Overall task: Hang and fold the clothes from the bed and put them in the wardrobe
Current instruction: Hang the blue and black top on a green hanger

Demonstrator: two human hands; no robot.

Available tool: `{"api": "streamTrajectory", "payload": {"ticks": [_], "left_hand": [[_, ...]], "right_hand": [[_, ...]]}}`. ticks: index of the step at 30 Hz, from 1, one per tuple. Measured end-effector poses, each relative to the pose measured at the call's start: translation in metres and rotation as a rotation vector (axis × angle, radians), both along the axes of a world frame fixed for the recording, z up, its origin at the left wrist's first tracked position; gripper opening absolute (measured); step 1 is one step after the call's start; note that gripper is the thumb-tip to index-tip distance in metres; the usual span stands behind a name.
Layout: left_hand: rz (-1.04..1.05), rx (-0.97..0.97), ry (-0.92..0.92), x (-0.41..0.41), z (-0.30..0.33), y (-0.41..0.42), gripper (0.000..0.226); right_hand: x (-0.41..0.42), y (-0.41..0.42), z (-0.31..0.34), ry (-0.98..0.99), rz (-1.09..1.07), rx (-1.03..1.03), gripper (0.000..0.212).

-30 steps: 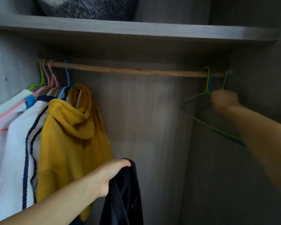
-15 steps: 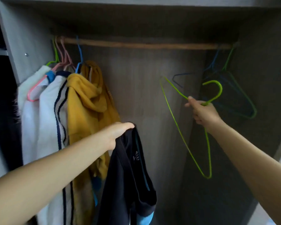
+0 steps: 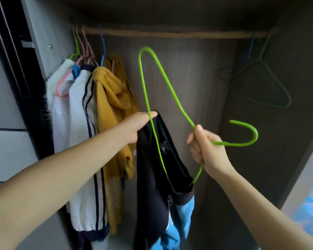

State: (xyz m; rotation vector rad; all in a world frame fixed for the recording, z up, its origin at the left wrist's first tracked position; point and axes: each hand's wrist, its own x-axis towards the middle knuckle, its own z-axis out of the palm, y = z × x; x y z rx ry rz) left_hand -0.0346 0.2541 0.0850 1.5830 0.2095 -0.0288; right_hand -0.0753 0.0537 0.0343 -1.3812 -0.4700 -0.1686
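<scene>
My left hand [image 3: 136,126] grips the collar of a dark navy garment [image 3: 157,177] with light blue parts, held up in front of the open wardrobe. My right hand [image 3: 205,150] holds a bright green wire hanger [image 3: 148,87] at its neck, hook pointing right. The hanger is turned sideways, and one of its arms runs down inside the garment's neck opening. The wooden rail [image 3: 170,34] crosses the top of the wardrobe.
On the rail's left end hang a yellow hoodie [image 3: 114,109], a white striped top [image 3: 79,123] and a fluffy white garment [image 3: 52,98]. Empty green and blue hangers [image 3: 271,83] hang at the right end. A bright patterned cloth [image 3: 311,213] shows at lower right.
My right hand took the green hanger off the rail's right end and brought it left and down to the garment. One hanger arm now sits inside the neck opening.
</scene>
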Motion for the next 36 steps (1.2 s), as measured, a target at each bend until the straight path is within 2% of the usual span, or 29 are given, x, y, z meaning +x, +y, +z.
{"api": "streamTrajectory", "payload": {"ticks": [2,4,7,10,12,13,14,17,19,22,23,26,28,31,33,34,36], "left_hand": [[0.062,-0.039,-0.041,-0.001,0.001,0.026,0.012],[0.125,0.016,-0.074,-0.001,-0.007,0.047,0.009],[0.125,0.077,-0.009,0.0,-0.03,0.064,0.008],[0.119,0.011,0.049,-0.001,-0.042,0.074,0.005],[0.111,-0.04,0.045,-0.004,-0.043,0.077,0.008],[0.103,0.022,0.016,-0.004,-0.043,0.078,0.013],[0.083,0.19,-0.039,-0.004,-0.043,0.078,0.02],[0.024,0.838,-0.319,-0.008,-0.04,0.069,0.042],[-0.006,1.051,-0.49,-0.013,-0.035,0.056,0.046],[-0.088,1.215,-0.53,-0.016,-0.036,0.036,0.043],[-0.1,1.197,-0.495,-0.015,-0.039,0.031,0.038],[-0.118,0.934,-0.344,-0.01,-0.037,0.033,0.02],[-0.133,0.852,-0.37,-0.012,-0.031,0.037,0.025],[-0.199,0.736,-0.549,-0.034,-0.016,0.018,0.03],[-0.288,0.653,-0.651,-0.054,-0.003,-0.003,0.034],[-0.33,0.615,-0.66,-0.062,0.003,-0.012,0.04],[-0.325,0.528,-0.576,-0.062,0.014,-0.018,0.067]], "right_hand": [[-0.002,-0.009,-0.006,0.09,0.1,-0.221,0.043],[-0.005,-0.019,0.007,0.161,0.173,-0.409,0.041],[-0.009,-0.023,0.036,0.195,0.174,-0.698,0.043],[-0.013,-0.024,0.05,0.277,0.172,-0.894,0.044],[-0.022,-0.024,0.049,0.298,0.128,-1.109,0.044],[-0.027,-0.023,0.048,0.298,0.114,-1.2,0.044],[-0.032,-0.023,0.049,0.294,0.107,-1.223,0.043],[-0.034,-0.021,0.062,0.291,0.096,-0.981,0.04],[-0.033,-0.011,0.065,0.354,0.131,-0.903,0.037],[-0.027,0.009,0.056,0.531,0.243,-0.886,0.032],[-0.024,0.012,0.057,0.573,0.266,-0.849,0.029],[-0.009,0.013,0.077,0.607,0.24,-0.581,0.013],[0.003,0.014,0.092,0.594,0.175,-0.369,0.011],[0.028,0.033,0.108,0.568,0.093,-0.118,0.017],[0.043,0.058,0.119,0.503,0.086,-0.083,0.019],[0.05,0.071,0.125,0.441,0.072,-0.131,0.019],[0.061,0.097,0.136,0.294,0.059,-0.262,0.031]]}}
